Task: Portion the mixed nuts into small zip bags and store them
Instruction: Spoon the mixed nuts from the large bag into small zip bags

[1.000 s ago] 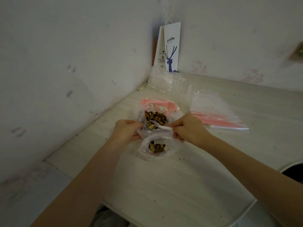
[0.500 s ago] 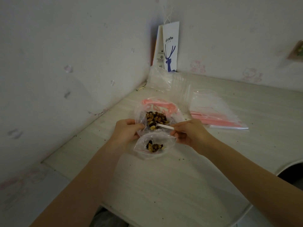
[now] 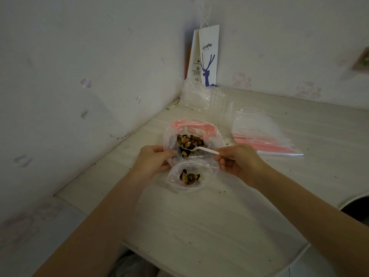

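The right fingers (image 3: 222, 152) pinch the tail of a white plastic spoon (image 3: 201, 149), and the rest of the right hand (image 3: 240, 163) curls loosely beneath it. The spoon's long axis runs nearly level from the handle at 3 o'clock to the bowl at 9 o'clock, tipped slightly toward 10. The bowl sits among the mixed nuts (image 3: 190, 139).

The left fingers (image 3: 168, 153) are closed on clear plastic, with the thumb pressed on the near left wall of the large bag (image 3: 169, 134). The left hand (image 3: 153, 161) lies at 9 o'clock of the bags.

The large bag stands open on the surface (image 3: 209, 220), its pink zip rim at 12 o'clock. Touching it at 6 o'clock lies the small bag (image 3: 209, 172), mouth open toward the large one and holding a small heap of nuts.

A stack of empty zip bags (image 3: 263, 132) lies at 2 o'clock. Crumpled clear wrapping (image 3: 197, 96) and a paper coffee bag (image 3: 208, 56) stand in the corner at 12 o'clock.
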